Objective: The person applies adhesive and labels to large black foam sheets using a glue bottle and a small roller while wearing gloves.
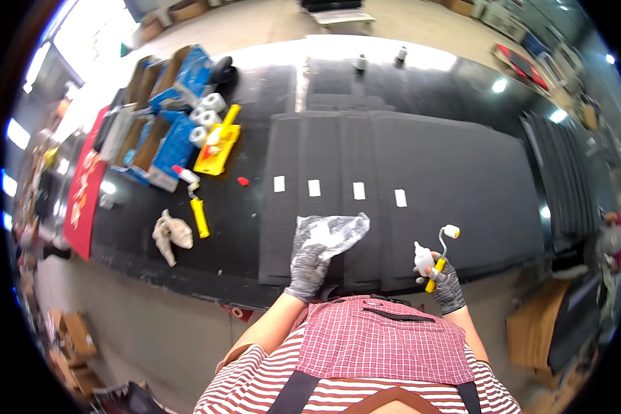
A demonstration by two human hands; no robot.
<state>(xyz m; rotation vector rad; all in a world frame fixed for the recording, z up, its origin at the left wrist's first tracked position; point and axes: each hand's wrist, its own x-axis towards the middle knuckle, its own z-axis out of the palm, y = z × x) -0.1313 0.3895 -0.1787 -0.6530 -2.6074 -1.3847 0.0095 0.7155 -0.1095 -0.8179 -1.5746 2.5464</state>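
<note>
My left hand (308,272), in a grey glove, is closed on a clear plastic bag (343,232) with white pieces in it. It hangs over the near part of several overlapping black ribbed sheets (455,165). A row of small white rectangles (314,188) lies across those sheets, beyond the bag. In my gloved right hand (448,286) are a white squeeze bottle (423,259) with a pointed nozzle and a small paint roller (451,232). The roller's yellow handle points down toward me, its white head up and away. The fingers wrap round both.
At left on the black table (248,259) lie a cloth glove (172,234), a second yellow-handled roller (199,217), a red cap (243,181) and a yellow tray (217,159). White rolls (207,117) stand beside blue boxes (174,148). More black sheets (559,179) are stacked at right.
</note>
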